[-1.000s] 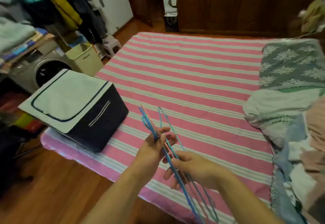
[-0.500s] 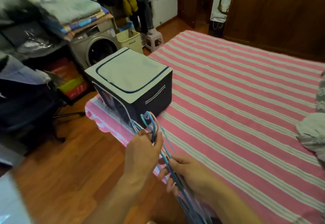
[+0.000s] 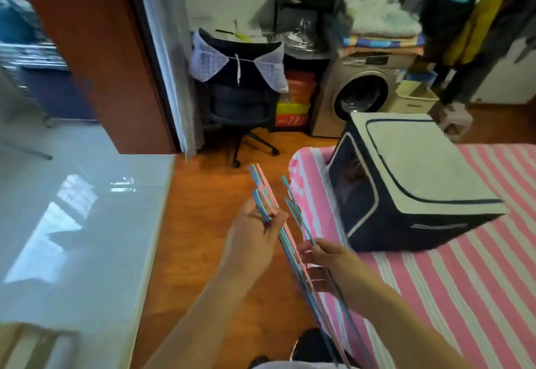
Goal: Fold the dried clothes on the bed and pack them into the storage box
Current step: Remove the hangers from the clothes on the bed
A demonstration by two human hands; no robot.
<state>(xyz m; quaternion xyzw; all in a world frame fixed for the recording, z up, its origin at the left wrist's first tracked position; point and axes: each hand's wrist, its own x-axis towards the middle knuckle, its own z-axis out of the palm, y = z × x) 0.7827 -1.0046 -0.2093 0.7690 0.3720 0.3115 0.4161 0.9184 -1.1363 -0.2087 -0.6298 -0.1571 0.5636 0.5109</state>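
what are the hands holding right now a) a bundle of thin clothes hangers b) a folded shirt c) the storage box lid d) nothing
a: the left hand grips the hook end of a bundle of thin blue and pink hangers, and the right hand holds them lower down; the storage box sits untouched on the bed.

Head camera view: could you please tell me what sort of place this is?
Most likely a bedroom that doubles as a laundry space: a striped bed, a washing machine and clothes hanging on a rack.

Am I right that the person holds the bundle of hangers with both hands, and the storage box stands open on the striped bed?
Not quite. The head view shows the storage box closed on the bed; both the left hand and right hand do hold the hangers.
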